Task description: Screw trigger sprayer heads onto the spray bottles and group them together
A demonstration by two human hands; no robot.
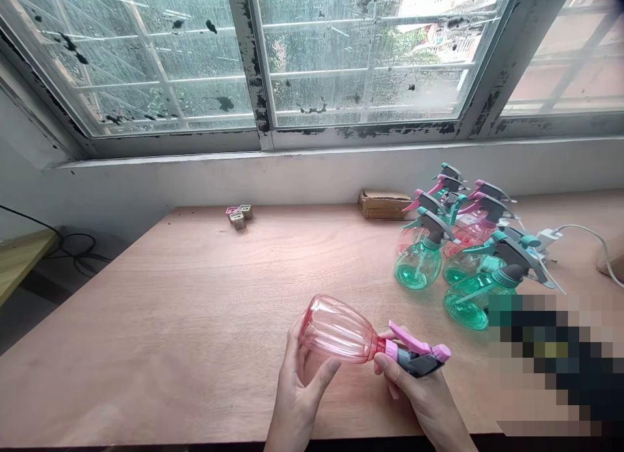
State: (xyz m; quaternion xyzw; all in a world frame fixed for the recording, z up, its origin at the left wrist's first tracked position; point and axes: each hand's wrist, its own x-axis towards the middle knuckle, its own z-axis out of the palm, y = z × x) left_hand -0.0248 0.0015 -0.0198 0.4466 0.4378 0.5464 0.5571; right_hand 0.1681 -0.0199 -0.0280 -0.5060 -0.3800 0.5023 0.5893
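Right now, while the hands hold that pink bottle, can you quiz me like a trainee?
1. True or false: the pink spray bottle stands upright on the table.
2. Which hand grips its trigger head?
3. Fill in: the grouped bottles at the right are pink and ____.
Key: 1 false, it is held sideways above it. 2 the right hand; the left hand cups the body. 3 green.

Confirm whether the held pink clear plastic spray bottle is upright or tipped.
Tipped: the bottle lies horizontal, pink trigger head pointing right.
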